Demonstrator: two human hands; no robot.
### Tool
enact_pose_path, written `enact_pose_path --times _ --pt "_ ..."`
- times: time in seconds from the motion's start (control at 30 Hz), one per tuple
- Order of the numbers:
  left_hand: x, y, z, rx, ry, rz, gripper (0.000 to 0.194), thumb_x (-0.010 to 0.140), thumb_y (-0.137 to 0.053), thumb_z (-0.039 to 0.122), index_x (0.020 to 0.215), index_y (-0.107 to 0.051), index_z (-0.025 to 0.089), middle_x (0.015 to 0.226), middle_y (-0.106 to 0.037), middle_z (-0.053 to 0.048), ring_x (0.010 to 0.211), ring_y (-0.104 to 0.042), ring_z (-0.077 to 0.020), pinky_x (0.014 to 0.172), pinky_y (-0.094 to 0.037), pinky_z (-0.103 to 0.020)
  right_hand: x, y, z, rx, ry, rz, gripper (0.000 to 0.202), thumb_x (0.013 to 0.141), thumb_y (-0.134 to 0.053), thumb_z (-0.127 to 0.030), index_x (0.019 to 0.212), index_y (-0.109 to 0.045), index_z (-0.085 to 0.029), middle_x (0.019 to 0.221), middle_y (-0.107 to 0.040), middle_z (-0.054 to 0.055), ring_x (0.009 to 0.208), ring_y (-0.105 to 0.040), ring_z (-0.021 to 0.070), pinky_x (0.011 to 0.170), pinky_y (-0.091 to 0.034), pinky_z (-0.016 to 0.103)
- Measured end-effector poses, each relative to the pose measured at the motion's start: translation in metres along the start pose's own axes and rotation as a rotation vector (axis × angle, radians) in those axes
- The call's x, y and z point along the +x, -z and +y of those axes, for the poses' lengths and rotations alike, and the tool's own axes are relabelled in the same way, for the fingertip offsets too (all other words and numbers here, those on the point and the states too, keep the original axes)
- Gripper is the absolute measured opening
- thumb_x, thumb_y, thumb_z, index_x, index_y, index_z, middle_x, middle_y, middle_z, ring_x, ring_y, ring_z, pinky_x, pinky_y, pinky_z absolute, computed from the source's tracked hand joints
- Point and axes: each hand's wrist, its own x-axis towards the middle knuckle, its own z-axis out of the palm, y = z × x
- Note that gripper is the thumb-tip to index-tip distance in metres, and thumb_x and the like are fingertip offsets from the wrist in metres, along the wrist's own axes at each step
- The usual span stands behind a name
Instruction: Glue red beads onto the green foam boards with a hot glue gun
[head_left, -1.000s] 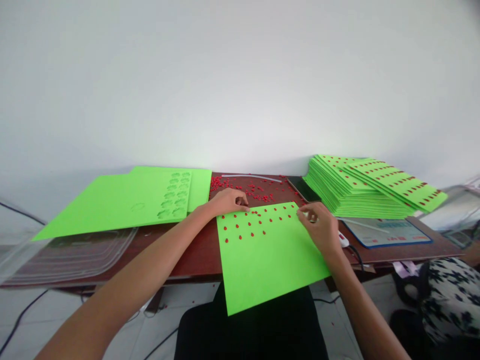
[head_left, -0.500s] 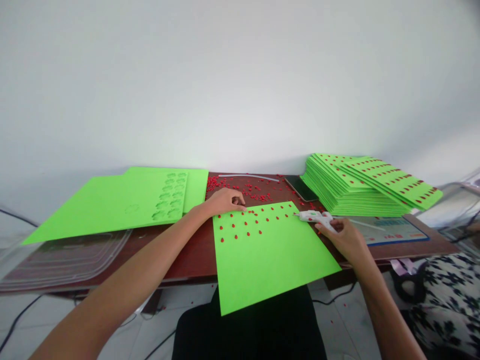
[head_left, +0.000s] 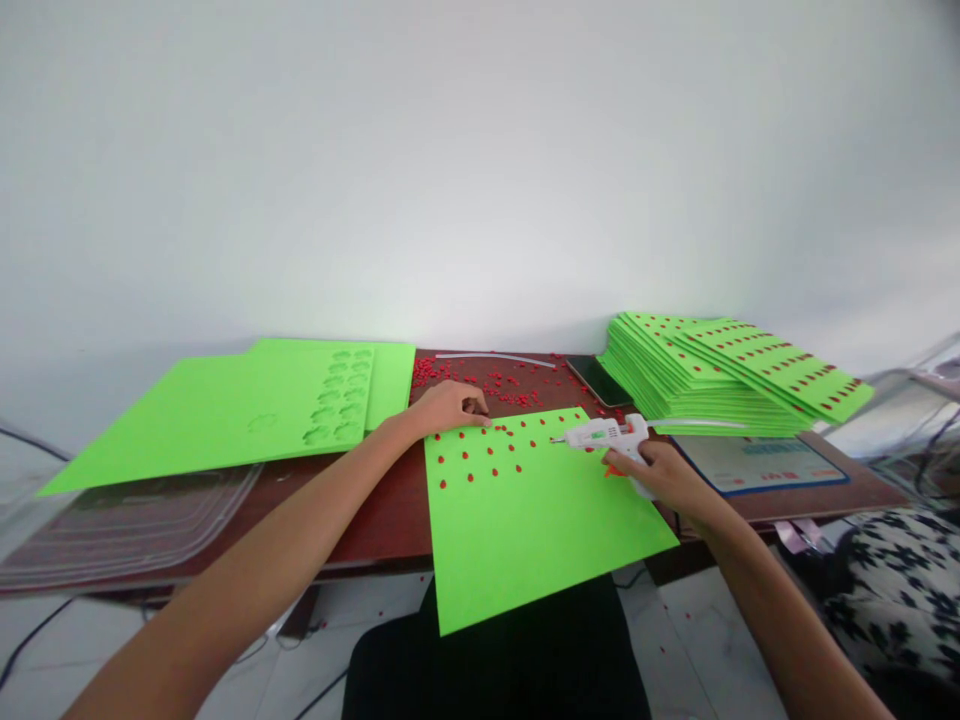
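A bright green sheet (head_left: pixel 555 530) lies over the table's front edge, with rows of small red pieces across its upper part. My left hand (head_left: pixel 452 405) rests at the sheet's top left edge, fingers curled and fingertips close to some red pieces; whether it pinches one is too small to tell. My right hand (head_left: pixel 660 472) is closed around a white glue gun (head_left: pixel 600 434) with an orange trigger. The gun's nozzle points left over the sheet, near the red pieces, and a clear glue stick (head_left: pixel 697 425) extends from its back.
Loose red pieces (head_left: pixel 517 398) lie behind the sheet, beside a dark phone (head_left: pixel 600 381). Stacked green sheets (head_left: pixel 675 385) with red dots stand at right. Larger green sheets (head_left: pixel 225 400) and a clear plastic lid (head_left: pixel 142 520) are at left.
My right hand has moved the glue gun left, so its nozzle is now over the green sheet. My left hand has stayed nearly in place.
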Motion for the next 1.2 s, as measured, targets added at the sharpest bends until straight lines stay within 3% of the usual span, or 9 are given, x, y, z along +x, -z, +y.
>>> enact_pose_path --times 0.1,0.27,0.97,1.2 --pt "-0.0006 0.0004 0.0008 -0.008 0.002 -0.002 0.044 0.077 -0.075 0.064 0.093 -0.076 0.023 0.075 -0.07 0.001 0.067 -0.062 -0.0143 0.061 -0.037 -0.023 0.0056 -0.0055 0.0014 -0.051 0.077 -0.089 0.055 0.078 -0.065 -0.068 0.058 -0.052 -0.019 0.058 -0.047 0.0 0.054 -0.041 0.0124 0.048 -0.026 0.026" --pt "-0.0009 0.001 0.0012 0.004 -0.007 0.0 0.041 0.077 -0.075 0.063 0.092 -0.077 0.024 0.076 -0.07 0.001 0.068 -0.062 -0.0142 0.06 -0.036 -0.023 0.0053 -0.0074 0.008 -0.094 0.084 -0.157 0.053 0.082 -0.062 -0.066 0.061 -0.053 -0.018 0.06 -0.047 -0.001 0.055 -0.04 0.0122 0.049 -0.025 0.026" --pt "0.0008 -0.0018 -0.003 0.014 -0.017 0.003 0.045 0.077 -0.074 0.065 0.093 -0.077 0.023 0.076 -0.07 0.0 0.067 -0.062 -0.0143 0.061 -0.037 -0.024 0.0052 -0.0087 0.0052 -0.151 0.147 -0.138 0.036 0.084 -0.061 -0.049 0.065 -0.055 -0.019 0.063 -0.058 0.002 0.056 -0.05 0.0158 0.053 -0.035 0.027" --pt "0.0011 -0.0017 -0.0037 -0.003 -0.019 -0.002 0.046 0.076 -0.074 0.066 0.093 -0.076 0.023 0.076 -0.07 0.0 0.068 -0.063 -0.0145 0.062 -0.038 -0.024 0.0037 -0.0106 -0.0005 -0.149 0.117 -0.138 0.036 0.082 -0.06 -0.051 0.065 -0.054 -0.019 0.065 -0.059 0.003 0.056 -0.05 0.0156 0.052 -0.033 0.027"
